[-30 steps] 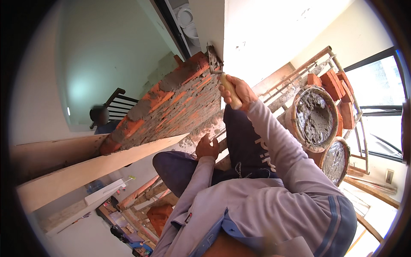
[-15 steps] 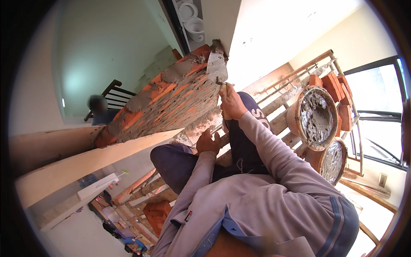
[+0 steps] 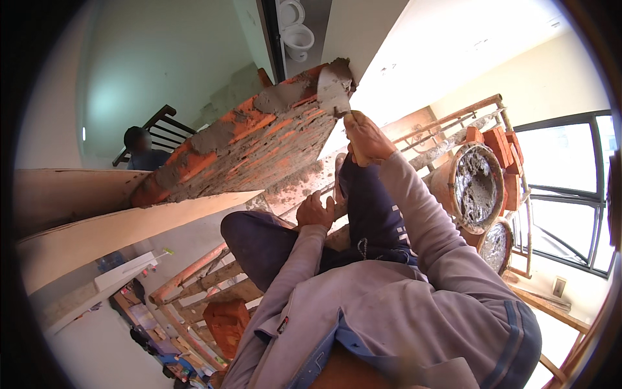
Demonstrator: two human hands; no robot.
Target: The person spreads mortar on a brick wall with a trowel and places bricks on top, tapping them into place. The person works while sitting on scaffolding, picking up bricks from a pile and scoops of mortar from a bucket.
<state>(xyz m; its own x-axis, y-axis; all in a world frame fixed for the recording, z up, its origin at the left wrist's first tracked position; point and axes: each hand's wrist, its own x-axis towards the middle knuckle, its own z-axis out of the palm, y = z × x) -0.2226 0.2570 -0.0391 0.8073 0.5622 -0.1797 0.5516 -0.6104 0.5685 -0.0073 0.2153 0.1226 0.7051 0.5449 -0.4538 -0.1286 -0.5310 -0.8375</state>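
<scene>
My right hand (image 3: 369, 137) is closed around the handle of a trowel (image 3: 333, 91). Its flat grey blade rests against the mortar at the far right end of a rough brick wall (image 3: 253, 159). Wet mortar (image 3: 285, 98) covers parts of the wall's top course, with orange brick showing between the patches. Over my bent left knee, my left hand (image 3: 315, 211) hangs with fingers loosely apart, holding nothing.
At right, two mortar buckets (image 3: 449, 194) (image 3: 496, 249) stand beside stacked bricks (image 3: 503, 148) on bamboo scaffolding (image 3: 447, 120). More bricks (image 3: 225, 324) lie at lower left. A person (image 3: 144, 150) is beyond the wall, near a dark railing (image 3: 170, 129). A wooden board (image 3: 142, 223) runs along the left.
The view has shifted slightly. My right hand and the trowel have moved a little at the wall's end, and the blade is tilted differently. My left hand stays over the knee.
</scene>
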